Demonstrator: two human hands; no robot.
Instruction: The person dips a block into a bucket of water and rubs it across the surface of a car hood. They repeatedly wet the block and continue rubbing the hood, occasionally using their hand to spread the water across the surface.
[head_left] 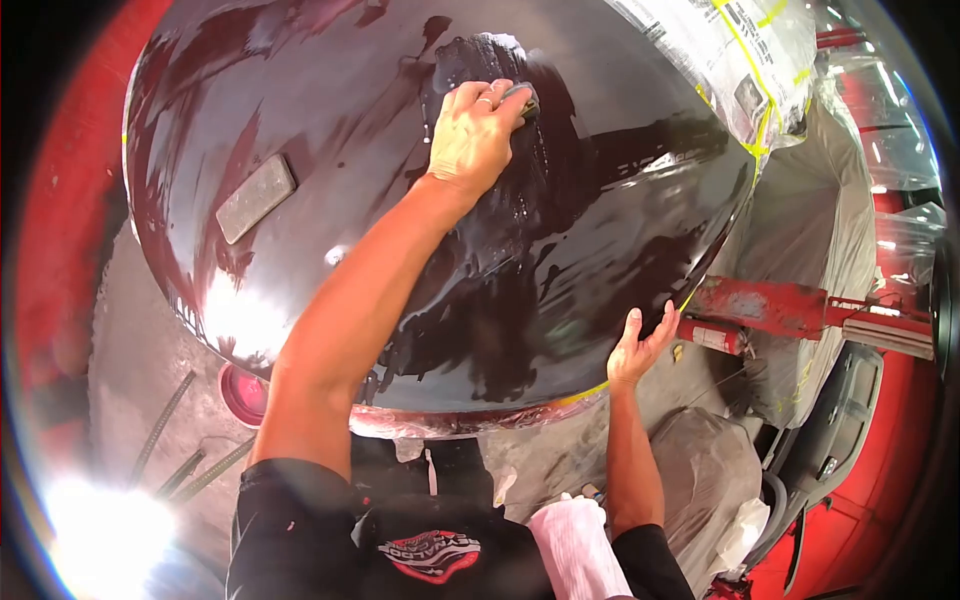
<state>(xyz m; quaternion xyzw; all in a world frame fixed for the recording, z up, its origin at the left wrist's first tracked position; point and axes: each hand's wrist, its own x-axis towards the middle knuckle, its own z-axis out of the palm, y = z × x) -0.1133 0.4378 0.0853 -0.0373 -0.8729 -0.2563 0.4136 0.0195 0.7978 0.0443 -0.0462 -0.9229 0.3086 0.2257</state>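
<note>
Left hand [478, 132] grasps small pad [526, 99] on wet car hood [350, 110]; right hand [643, 345], unclenched, at hood's edge; oblong grey block [256, 198] lies diagonally, nearer left.

One left hand [470, 135] and one right hand [643, 347] make two; there is one dark panel [310, 115], one grey block [256, 198], one small pad [531, 104], one pink round container [243, 395] and one white cloth [577, 550].

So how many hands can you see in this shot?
2: the left hand, holding a small, partly hidden pad against the dark panel, and the right hand at its lower-right edge. No others show.
</note>
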